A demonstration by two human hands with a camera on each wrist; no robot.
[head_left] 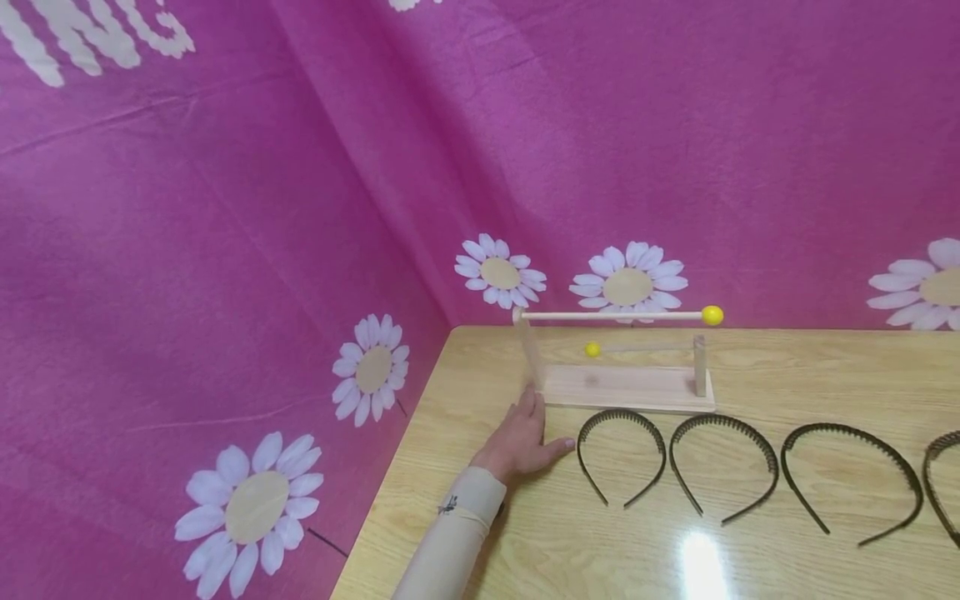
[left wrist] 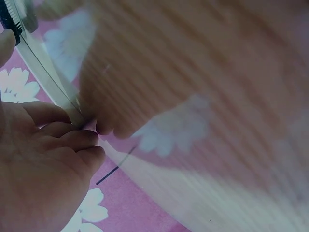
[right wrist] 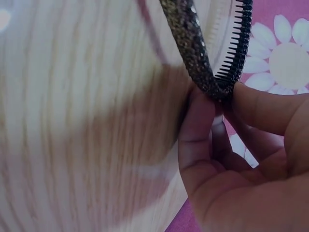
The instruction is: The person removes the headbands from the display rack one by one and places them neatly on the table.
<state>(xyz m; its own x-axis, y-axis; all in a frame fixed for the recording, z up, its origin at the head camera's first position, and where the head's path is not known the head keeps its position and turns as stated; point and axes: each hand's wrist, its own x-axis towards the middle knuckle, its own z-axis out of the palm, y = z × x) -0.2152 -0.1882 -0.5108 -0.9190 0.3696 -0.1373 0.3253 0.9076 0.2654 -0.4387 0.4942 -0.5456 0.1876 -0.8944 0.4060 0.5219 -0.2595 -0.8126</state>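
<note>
My left hand [head_left: 519, 440] lies on the table with its fingers stretched out to the left end of a wooden stand [head_left: 626, 388]. The fingertips touch the stand's base, and the thumb points toward the nearest dark headband [head_left: 619, 414]. In the left wrist view, the palm and fingers [left wrist: 63, 137] show beside the base's edge. Outside the head view, my right hand [right wrist: 251, 159] pinches a glittery dark headband [right wrist: 190, 46] with comb teeth between thumb and fingers, close to the tabletop in the right wrist view.
The stand carries two horizontal rods, each tipped with a yellow ball [head_left: 712, 316]. Several toothed headbands, among them a wider one [head_left: 852, 429], lie in a row in front of it. Purple cloth [head_left: 675, 150] with daisies hangs behind and left of the wooden table [head_left: 600, 550].
</note>
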